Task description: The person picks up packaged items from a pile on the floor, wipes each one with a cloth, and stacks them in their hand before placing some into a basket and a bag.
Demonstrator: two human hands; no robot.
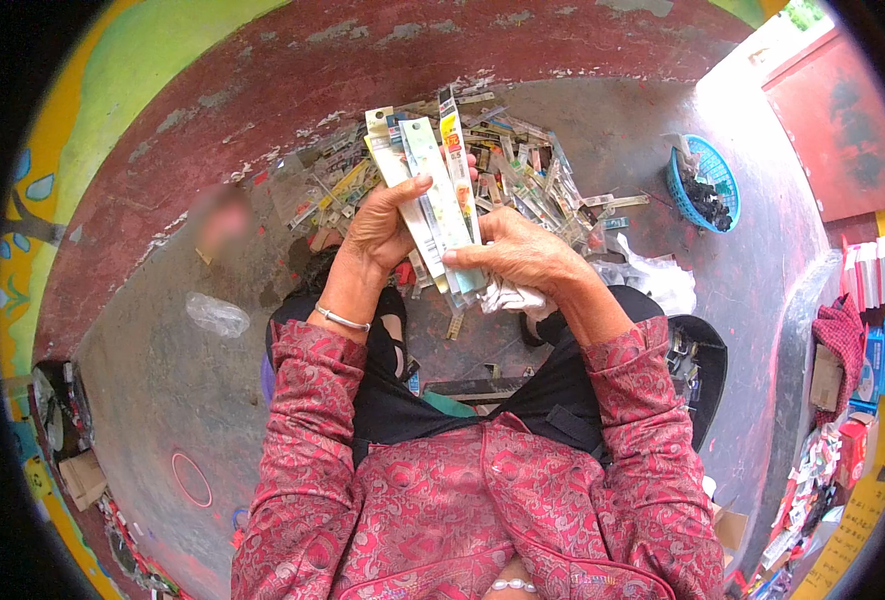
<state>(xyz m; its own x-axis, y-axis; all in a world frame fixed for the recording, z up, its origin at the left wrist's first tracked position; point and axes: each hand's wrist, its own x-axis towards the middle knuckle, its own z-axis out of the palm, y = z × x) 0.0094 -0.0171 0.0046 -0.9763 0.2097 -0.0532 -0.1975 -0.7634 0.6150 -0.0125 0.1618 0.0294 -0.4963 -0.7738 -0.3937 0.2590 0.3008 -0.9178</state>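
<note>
Gripping fanned packets (442,210) in left hand (379,226), pinching lower ends with right hand (527,253); held above near side of pile (532,185). Could slip apart with easing of thumb pressure, scattering into pile and getting mixed in. Could crease under hard squeeze. Noted basket (722,172) right of pile, well apart.

Red and dark print, with a number among it, is showing on the slim yellow-topped packet (450,138); faint marks, too small to read, are lining the pale packets (436,170) beside it; whitish markings are standing out on the blue boxes (870,370), blurring past reading; rows of dark writing are running over the yellow wall (852,530), likewise illegible from here
</note>
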